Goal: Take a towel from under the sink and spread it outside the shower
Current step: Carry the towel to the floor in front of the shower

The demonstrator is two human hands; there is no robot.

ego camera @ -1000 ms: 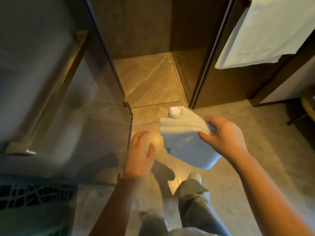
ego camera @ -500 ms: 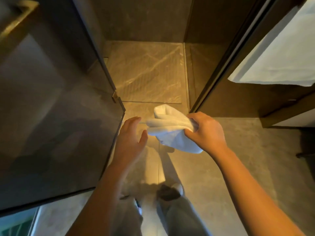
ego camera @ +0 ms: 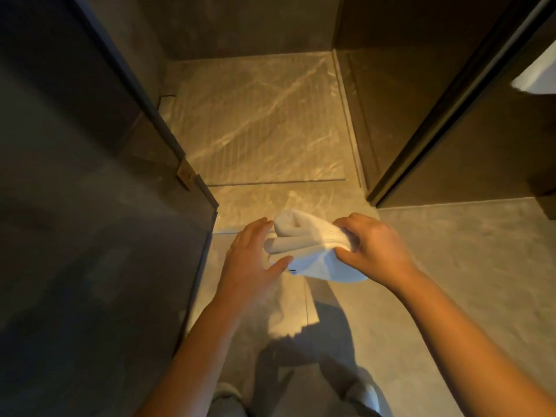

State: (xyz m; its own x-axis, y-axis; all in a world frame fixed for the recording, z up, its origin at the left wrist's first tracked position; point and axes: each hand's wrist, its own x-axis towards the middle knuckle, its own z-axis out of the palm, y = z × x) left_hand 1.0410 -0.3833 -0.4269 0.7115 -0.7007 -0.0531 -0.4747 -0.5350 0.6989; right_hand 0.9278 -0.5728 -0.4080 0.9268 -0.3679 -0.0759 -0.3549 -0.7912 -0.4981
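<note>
Right hand (ego camera: pixel 373 245) pinches the folded white towel (ego camera: pixel 307 251); left hand (ego camera: pixel 252 260) spread wide, fingertips touching it. Below, grey tiled floor (ego camera: pixel 451 266) outside the marble shower tray (ego camera: pixel 258 121)

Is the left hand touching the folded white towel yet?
Touching. In the head view the left hand has its thumb lying over the lower edge of the folded white towel and its fingertips against the left end, while the right hand pinches the other side.

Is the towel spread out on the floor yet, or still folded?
Still folded. The towel is a bunched bundle held above the floor by the right hand.
</note>
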